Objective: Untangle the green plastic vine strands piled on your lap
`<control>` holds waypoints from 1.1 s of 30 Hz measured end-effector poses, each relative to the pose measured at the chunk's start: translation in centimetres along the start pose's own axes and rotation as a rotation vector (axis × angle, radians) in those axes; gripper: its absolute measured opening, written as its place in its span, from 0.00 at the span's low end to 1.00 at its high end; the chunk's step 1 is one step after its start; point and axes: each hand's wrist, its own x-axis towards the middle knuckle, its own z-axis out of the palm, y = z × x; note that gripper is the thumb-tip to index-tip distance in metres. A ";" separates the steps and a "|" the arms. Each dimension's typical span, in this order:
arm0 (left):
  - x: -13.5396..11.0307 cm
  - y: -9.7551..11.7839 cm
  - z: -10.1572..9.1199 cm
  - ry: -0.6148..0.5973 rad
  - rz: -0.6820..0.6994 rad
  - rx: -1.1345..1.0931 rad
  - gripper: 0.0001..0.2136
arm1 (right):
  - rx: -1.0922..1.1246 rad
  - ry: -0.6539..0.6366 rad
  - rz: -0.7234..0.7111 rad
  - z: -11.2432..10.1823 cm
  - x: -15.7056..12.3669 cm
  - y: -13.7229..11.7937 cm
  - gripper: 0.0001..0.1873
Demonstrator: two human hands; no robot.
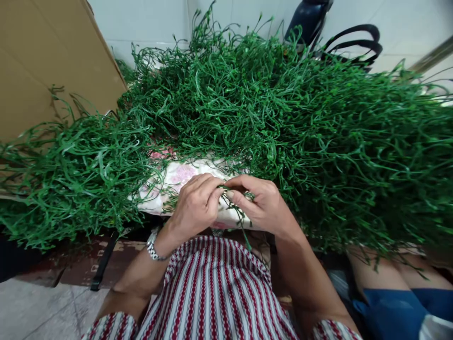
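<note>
My left hand [196,200] and my right hand [260,203] meet in front of my body, above a white cloth with pink flowers [182,174]. Both are closed, thumbs and forefingers pinching a thin green plant-like stem [244,232] between them. Its lower end hangs down past my right hand; the fingertips partly hide where it is gripped. Just beyond the hands lies a big heap of similar thin green stems [247,99] with small knobby tips. A smaller pile of green stems [88,174] is on my left.
At the far left stands a cardboard box [53,61]. Behind the heap are a dark blue bottle [307,22] and black looped straps [359,43] against a tiled wall. Another person's legs in blue clothing [392,307] are close on my right.
</note>
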 end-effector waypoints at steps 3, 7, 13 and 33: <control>-0.5 -0.8 0.6 0.110 0.004 -0.124 0.06 | 0.303 -0.039 0.127 0.3 0.0 0.5 0.08; -1.4 -1.5 0.1 0.254 0.073 -0.234 0.09 | 0.620 -0.082 0.246 1.5 0.3 1.5 0.07; -1.6 -2.0 0.3 0.315 -0.025 -0.421 0.06 | 0.495 -0.164 0.204 3.4 1.1 2.4 0.09; -2.0 -2.5 0.4 0.313 -0.375 -0.436 0.03 | -0.281 0.149 -0.232 2.7 -0.1 0.2 0.06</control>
